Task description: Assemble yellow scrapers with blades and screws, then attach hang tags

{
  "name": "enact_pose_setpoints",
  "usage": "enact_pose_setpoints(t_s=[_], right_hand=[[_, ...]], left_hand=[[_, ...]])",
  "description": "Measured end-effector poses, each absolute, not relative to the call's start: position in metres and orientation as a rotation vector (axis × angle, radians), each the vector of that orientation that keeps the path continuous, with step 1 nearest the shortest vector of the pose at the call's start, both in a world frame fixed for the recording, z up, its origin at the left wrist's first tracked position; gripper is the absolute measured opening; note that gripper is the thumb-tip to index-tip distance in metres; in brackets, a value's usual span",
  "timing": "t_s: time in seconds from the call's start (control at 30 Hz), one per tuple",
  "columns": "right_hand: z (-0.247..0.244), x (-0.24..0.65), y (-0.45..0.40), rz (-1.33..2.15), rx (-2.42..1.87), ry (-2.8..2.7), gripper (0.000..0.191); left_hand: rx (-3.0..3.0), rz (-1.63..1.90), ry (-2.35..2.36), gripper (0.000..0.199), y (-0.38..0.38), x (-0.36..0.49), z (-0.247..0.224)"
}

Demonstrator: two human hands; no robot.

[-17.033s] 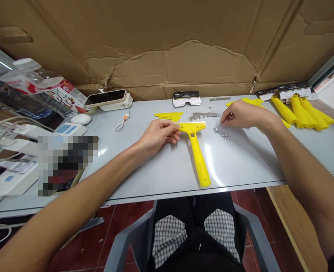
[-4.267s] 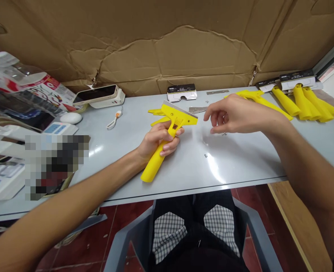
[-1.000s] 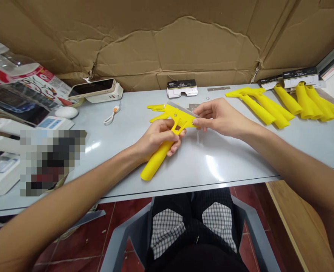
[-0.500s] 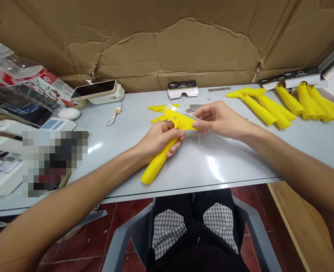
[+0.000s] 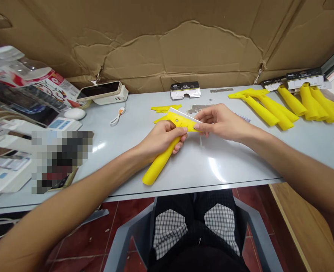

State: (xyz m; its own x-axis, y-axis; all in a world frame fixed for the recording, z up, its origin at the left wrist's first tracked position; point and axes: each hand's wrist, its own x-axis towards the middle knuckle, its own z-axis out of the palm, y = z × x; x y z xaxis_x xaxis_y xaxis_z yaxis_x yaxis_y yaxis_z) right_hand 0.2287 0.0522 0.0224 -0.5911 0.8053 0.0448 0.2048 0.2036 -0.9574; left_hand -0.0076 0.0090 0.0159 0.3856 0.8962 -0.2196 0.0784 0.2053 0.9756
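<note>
A yellow scraper [image 5: 158,165] with a round handle is held above the table, a straight metal blade [image 5: 181,113] lying along the upper edge of its head. My left hand [image 5: 167,138] is closed round the neck, just under the head. With thumb and fingers my right hand [image 5: 212,121] pinches the head's right end, close to a small screw. Behind the scraper lie loose yellow head plates [image 5: 167,108] and several flat metal blades [image 5: 198,108]. Part of the plates is hidden by my left hand and the scraper.
More yellow scraper handles [image 5: 262,109] lie at the right, some beside black-and-white card packages [image 5: 304,78]. Another package [image 5: 185,90] stands at the back, near a single blade [image 5: 221,90]. On the left are a phone [image 5: 100,90], a short cable [image 5: 117,116], a white mouse [image 5: 75,113] and bottles [image 5: 42,81].
The whole view has shifted slightly. Both hands keep their hold on the scraper, and its head is turned a little; nothing has been let go.
</note>
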Motion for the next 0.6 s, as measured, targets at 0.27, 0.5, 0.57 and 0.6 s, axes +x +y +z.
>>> enact_pose_setpoints(t_s=[0.27, 0.5, 0.57, 0.6], right_hand=[[0.024, 0.229, 0.054, 1.443, -0.943, -1.947, 0.021], [0.039, 0.256, 0.068, 0.942, -1.047, -2.116, 0.032], [0.040, 0.277, 0.080, 0.649, -1.069, -2.232, 0.029], [0.039, 0.290, 0.087, 0.538, -1.073, -2.283, 0.027]], left_hand=[[1.238, 0.749, 1.027, 0.033, 0.007, -0.007, 0.016], [1.264, 0.761, 1.065, 0.034, 0.007, -0.008, 0.017], [1.270, 0.761, 1.074, 0.034, 0.007, -0.008, 0.018], [1.269, 0.764, 1.077, 0.033, 0.006, -0.008, 0.018]])
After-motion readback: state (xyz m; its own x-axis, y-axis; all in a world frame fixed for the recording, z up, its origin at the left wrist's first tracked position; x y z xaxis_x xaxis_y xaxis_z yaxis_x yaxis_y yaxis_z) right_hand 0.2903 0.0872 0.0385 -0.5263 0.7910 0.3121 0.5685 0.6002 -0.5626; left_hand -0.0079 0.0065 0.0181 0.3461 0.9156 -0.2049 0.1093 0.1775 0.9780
